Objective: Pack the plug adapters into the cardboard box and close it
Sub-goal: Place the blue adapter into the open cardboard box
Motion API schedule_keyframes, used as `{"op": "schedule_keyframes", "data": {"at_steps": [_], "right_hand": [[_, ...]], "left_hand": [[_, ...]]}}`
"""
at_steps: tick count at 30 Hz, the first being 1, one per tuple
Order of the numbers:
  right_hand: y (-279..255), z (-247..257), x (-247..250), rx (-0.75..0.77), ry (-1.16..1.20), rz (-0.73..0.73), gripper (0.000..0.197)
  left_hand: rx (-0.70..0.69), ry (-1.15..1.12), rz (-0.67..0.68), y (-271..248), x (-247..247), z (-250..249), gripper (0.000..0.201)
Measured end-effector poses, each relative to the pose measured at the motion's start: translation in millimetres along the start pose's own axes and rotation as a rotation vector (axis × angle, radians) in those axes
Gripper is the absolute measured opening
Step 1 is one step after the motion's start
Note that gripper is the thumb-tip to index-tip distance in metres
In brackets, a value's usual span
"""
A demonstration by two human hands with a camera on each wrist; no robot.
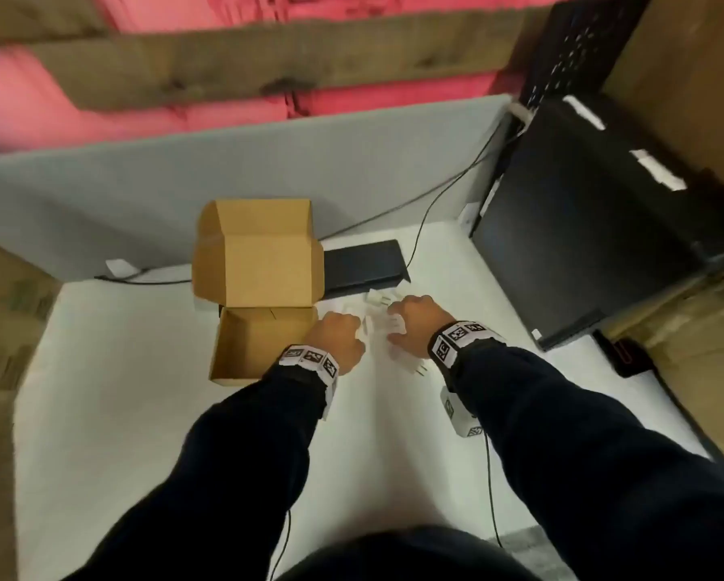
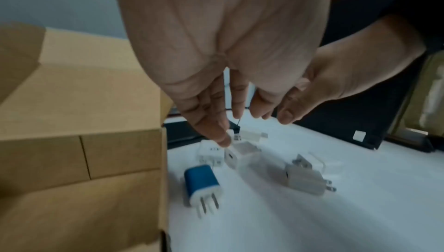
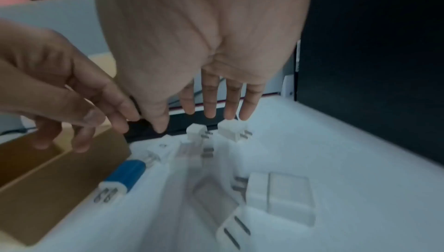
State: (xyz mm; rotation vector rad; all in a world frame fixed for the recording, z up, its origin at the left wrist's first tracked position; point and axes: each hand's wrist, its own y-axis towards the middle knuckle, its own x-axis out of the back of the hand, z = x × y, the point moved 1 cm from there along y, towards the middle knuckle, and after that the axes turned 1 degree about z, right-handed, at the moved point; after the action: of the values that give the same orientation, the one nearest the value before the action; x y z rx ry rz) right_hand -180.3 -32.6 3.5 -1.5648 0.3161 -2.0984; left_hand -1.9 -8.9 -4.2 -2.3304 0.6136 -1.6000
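An open cardboard box (image 1: 264, 345) stands on the white table, its lid (image 1: 259, 262) upright behind it. Just right of the box lie several plug adapters: a blue one (image 2: 201, 186) beside the box wall and white ones (image 2: 240, 153) (image 2: 305, 178) further right. My left hand (image 1: 339, 337) hovers over the adapters near the box with fingers straight and spread, holding nothing. My right hand (image 1: 410, 325) hovers over the white adapters (image 3: 231, 129) (image 3: 278, 197), fingers straight and empty. The box interior looks empty where it shows in the head view.
A flat black device (image 1: 364, 264) lies behind the adapters, and a black computer tower (image 1: 595, 228) stands at the right. A grey partition (image 1: 226, 169) closes the back. Cables run along the table's back edge and past my right arm.
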Motion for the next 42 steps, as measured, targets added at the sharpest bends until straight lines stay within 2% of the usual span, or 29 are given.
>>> {"op": "schedule_keyframes", "data": {"at_steps": [5,9,14,16,22,25,29,32,35,39,42], "right_hand": [[23.2,-8.1,-21.3,0.083,-0.046,0.062,0.052],[31.7,-9.6,-36.6,0.155,-0.096,0.032,0.045],[34.9,-15.8,-50.7,0.193,-0.077,-0.051,0.035],[37.0,-18.5,-54.8,0.189,-0.053,-0.082,0.035],[32.1,-13.2,-58.8,0.158,0.017,-0.154,0.034],[28.3,-4.6,-58.2,0.195,0.126,-0.199,0.038],[22.3,17.6,-53.8,0.37,0.363,-0.193,0.051],[17.7,39.1,-52.1,0.442,0.312,-0.165,0.055],[16.9,72.3,-60.3,0.485,0.29,-0.161,0.056],[26.2,122.9,-70.6,0.465,0.284,-0.187,0.048],[39.0,153.0,-76.2,0.442,0.249,-0.154,0.044]], "left_hand": [[0.224,0.18,0.041,9.4,-33.4,-4.4,0.031],[0.252,0.332,0.032,14.2,-50.2,2.4,0.036],[0.318,0.214,-0.039,22.2,-50.2,-1.3,0.043],[0.321,0.201,-0.085,26.6,-51.0,-0.4,0.042],[0.31,0.174,-0.11,22.8,-48.7,3.5,0.034],[0.255,0.032,-0.179,18.0,-43.3,0.1,0.037],[0.247,-0.297,-0.297,-0.7,-23.5,6.6,0.037],[0.282,-0.435,-0.386,-19.3,-7.9,30.0,0.035],[0.313,-0.606,-0.42,-37.8,2.7,58.0,0.033],[0.315,-0.641,-0.428,-52.2,11.0,102.9,0.031],[0.293,-0.628,-0.373,-55.3,21.1,135.4,0.032]]}}
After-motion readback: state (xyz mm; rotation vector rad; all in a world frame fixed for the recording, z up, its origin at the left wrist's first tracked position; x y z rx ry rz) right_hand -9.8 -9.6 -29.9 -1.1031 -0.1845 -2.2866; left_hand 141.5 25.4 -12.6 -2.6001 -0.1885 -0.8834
